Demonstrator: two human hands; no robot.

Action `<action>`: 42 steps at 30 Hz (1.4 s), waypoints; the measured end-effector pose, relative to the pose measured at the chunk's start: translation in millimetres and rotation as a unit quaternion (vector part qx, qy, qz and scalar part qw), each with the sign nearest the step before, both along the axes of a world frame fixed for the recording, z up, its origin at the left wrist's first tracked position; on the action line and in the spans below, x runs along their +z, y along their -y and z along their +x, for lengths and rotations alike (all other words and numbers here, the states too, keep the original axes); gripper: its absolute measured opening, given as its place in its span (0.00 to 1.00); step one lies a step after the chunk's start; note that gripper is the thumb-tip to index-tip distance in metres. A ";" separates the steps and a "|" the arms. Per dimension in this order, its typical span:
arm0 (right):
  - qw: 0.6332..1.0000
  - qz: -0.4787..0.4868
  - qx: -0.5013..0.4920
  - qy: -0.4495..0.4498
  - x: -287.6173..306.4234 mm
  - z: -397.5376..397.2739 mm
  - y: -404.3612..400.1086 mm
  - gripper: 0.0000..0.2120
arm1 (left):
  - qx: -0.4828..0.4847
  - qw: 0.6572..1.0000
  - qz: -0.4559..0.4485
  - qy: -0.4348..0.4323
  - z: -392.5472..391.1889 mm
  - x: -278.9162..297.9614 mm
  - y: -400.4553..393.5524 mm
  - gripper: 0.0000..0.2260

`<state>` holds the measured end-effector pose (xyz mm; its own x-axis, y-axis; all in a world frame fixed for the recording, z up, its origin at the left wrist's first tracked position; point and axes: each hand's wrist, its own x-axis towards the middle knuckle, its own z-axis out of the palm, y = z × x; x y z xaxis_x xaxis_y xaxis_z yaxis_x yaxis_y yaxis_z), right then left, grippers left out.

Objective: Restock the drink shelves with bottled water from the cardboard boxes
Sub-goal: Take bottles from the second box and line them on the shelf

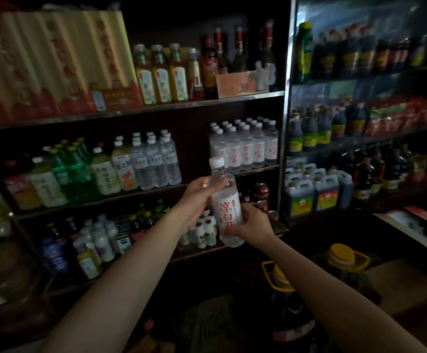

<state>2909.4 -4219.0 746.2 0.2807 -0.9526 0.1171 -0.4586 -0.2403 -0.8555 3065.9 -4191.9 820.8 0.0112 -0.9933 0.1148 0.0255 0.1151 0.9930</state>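
Note:
A clear water bottle [226, 200] with a white cap and red characters on its label is held upright in front of the shelves. My left hand [199, 197] grips its upper part near the shoulder. My right hand [252, 221] grips its lower part from the right. On the middle shelf [194, 183] stand two groups of the same kind of water: one cluster at the right [244, 146] and a smaller one to the left [156, 160], with a gap between them.
Green and yellow tea bottles [80, 171] fill the middle shelf's left. Oil and sauce bottles [171, 75] stand above, small drink bottles [98, 240] below. A second rack [360, 138] at right holds dark sauce bottles. Large oil jugs [345, 261] stand on the floor beside a cardboard box [406, 289].

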 end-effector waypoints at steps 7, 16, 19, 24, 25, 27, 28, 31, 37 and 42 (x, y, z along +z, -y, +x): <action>0.999 0.013 0.028 0.030 -2.6 55.9 88.4 0.27 | 0.075 0.992 0.010 0.100 48.2 -18.4 75.8 0.32; 0.999 -0.022 0.024 0.021 -9.4 114.9 225.3 0.33 | 0.150 0.980 0.016 0.132 89.8 -21.4 213.5 0.23; 0.999 -0.024 0.013 0.043 -9.8 128.0 253.9 0.27 | 0.167 0.974 0.019 0.150 99.3 -22.6 247.5 0.23; 0.999 -0.007 -0.005 0.038 -18.8 148.4 294.9 0.26 | 0.180 0.965 0.006 0.193 116.6 -33.8 289.9 0.24; 1.000 -0.008 -0.008 0.028 -21.5 153.3 302.8 0.25 | 0.179 0.964 0.001 0.197 121.4 -39.7 300.0 0.24; 1.000 -0.015 -0.009 0.017 -25.8 163.6 318.3 0.24 | 0.180 0.964 -0.003 0.194 129.6 -50.8 318.6 0.24; 1.000 -0.017 -0.009 0.015 -28.8 169.6 327.8 0.24 | 0.180 0.965 -0.004 0.193 133.5 -53.4 327.7 0.24; 1.000 -0.005 -0.014 0.001 -36.9 186.8 351.2 0.24 | 0.184 0.961 0.004 0.206 147.8 -59.9 355.0 0.24; 0.998 -0.004 -0.059 0.008 -46.8 216.3 390.6 0.17 | 0.177 0.956 -0.024 0.234 167.3 -70.1 403.9 0.24; 0.988 -0.012 -0.146 0.044 -62.7 244.3 405.0 0.17 | 0.174 0.957 -0.038 0.229 169.8 -71.8 437.9 0.22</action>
<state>3153.6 -4624.0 683.5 -0.0182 -0.9880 0.1531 -0.4363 -0.1300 -0.8904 3235.7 -4629.8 749.0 0.2716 -0.9271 0.2582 -0.4638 0.1090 0.8792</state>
